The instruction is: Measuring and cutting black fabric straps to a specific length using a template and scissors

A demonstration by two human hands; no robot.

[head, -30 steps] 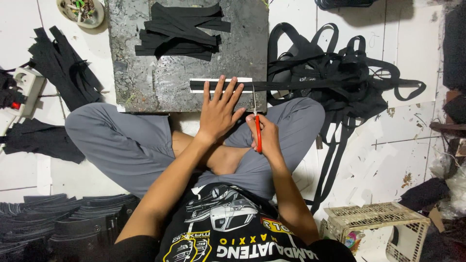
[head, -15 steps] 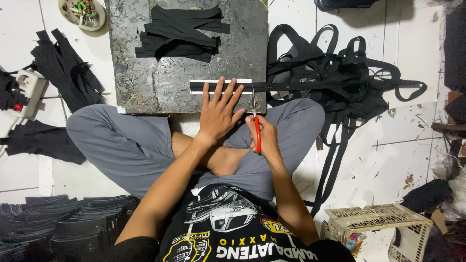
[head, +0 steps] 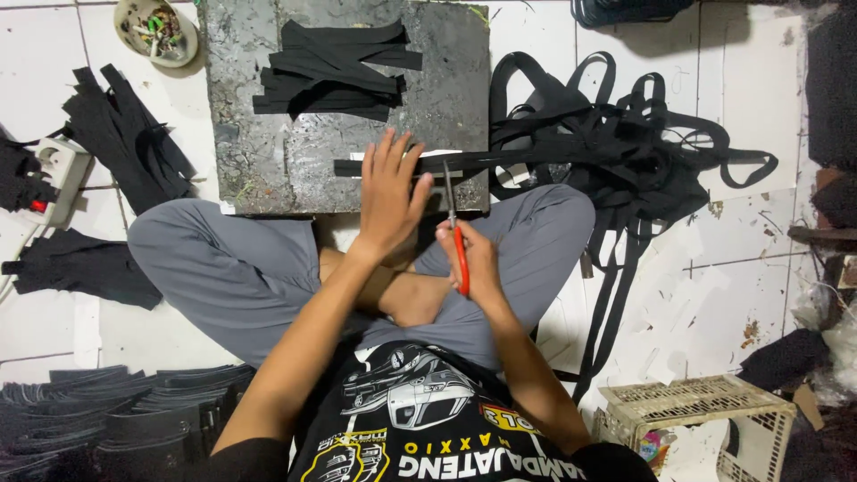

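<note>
Head view: your left hand point(head: 390, 198) lies flat with fingers spread, pressing the black strap point(head: 536, 159) onto the grey slab point(head: 259, 134). Your right hand point(head: 473, 259), just beside it, grips red-handled scissors point(head: 455, 223); keep the strap taut and the blades square across it.

Matt black woven strap point(head: 571, 159); rough, mottled grey slab point(head: 268, 134); scissors point(head: 455, 223) with metal blades, glossy red plastic handles; glazed white floor tiles point(head: 54, 54).

Left hand point(head: 390, 198) flat, fingers spread, palm down. Right hand point(head: 471, 259) fisted, grip closed, fingertips apparently tucked under.
</note>
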